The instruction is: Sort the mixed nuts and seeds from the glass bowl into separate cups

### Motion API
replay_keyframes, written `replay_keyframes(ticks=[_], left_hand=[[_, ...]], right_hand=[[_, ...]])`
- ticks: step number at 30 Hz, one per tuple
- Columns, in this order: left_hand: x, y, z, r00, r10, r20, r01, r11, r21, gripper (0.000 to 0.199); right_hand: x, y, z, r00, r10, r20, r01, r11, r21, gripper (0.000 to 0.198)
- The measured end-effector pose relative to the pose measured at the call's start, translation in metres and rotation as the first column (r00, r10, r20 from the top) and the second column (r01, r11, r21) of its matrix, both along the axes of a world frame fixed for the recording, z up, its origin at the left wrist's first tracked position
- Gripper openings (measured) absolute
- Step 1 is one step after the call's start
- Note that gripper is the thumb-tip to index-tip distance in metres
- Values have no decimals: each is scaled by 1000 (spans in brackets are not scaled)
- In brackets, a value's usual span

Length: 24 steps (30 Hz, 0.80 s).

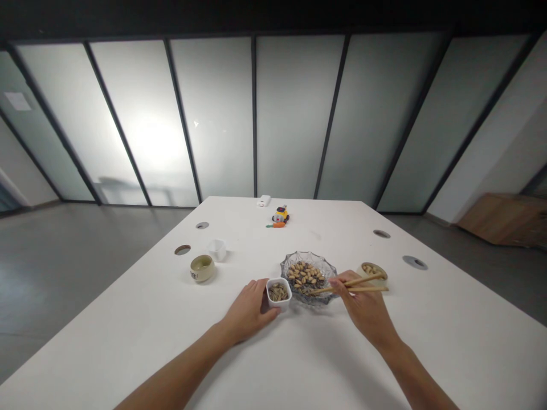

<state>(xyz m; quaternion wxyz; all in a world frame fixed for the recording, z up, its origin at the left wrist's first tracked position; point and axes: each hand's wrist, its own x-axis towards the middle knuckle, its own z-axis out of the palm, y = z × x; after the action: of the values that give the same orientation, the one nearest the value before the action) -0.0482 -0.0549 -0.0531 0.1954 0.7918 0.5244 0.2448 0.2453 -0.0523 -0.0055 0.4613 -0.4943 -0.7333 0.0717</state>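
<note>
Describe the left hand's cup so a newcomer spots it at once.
On the white table sits a glass bowl of nuts. Just left of it, the left hand holds a small white cup. Unlike the white container farther back, it shows seeds.

Near the frame's centre, a white cup (285,304) shows grey-brown seeds (278,292); just right, a smoky-grey glass bowl (327,267) shows tan nuts (305,274) among dark seeds (304,291); the chopsticks (368,289) are pale yellowish tan; left of centre, a khaki bowl (205,275) bears dark lettering, beside a translucent whitish container (217,250); higher up, a toy vehicle (281,215) is yellow, grey and black, the carrot (278,225) orange with a green tip; the tabletop (106,333) is white.
</note>
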Motion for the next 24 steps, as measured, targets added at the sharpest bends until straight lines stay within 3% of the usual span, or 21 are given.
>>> replay_keyframes(ticks=[24], left_hand=[[0,0,-1,1000,-5,12,5,1000,-2,43]], right_hand=[[1,0,4,998,45,-49,-46,999,-20,61]])
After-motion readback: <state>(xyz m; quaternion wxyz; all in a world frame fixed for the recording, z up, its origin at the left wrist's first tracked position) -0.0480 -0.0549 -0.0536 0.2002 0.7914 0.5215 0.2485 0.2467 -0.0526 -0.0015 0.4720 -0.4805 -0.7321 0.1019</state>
